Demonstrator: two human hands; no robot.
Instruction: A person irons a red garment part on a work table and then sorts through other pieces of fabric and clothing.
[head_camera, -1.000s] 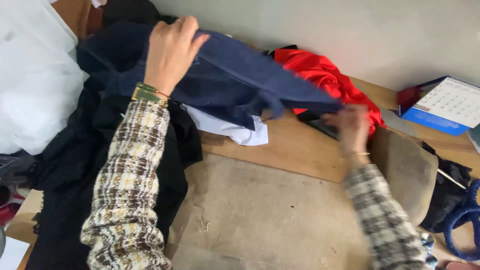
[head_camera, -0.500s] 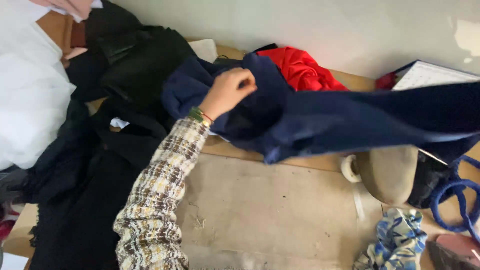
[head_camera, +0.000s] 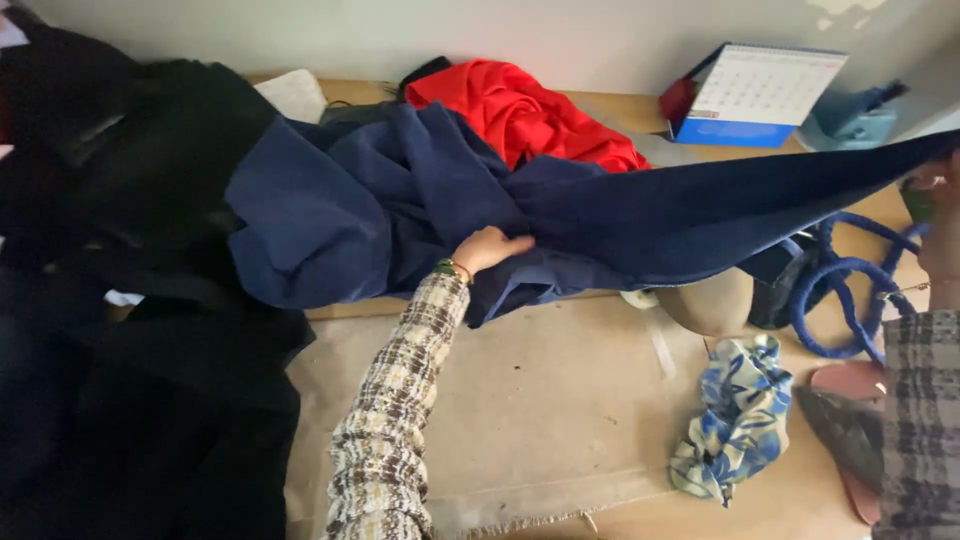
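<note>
A large navy blue cloth is stretched across the table from the middle to the right edge. My left hand grips it near the middle, fingers tucked into the bunched folds. At the far right my right hand holds the cloth's pulled-out end taut, half out of view. Both sleeves are checked tweed. A red garment lies behind the blue cloth, by the wall.
A heap of black clothes fills the left side. A beige mat covers the table in front. A blue-and-white patterned fabric, blue rope handles, a pink-lined slipper and a desk calendar are on the right.
My left hand has come down and to the right with the blue cloth. The cloth is now pulled out longer toward the right, where my right hand has come into view.
</note>
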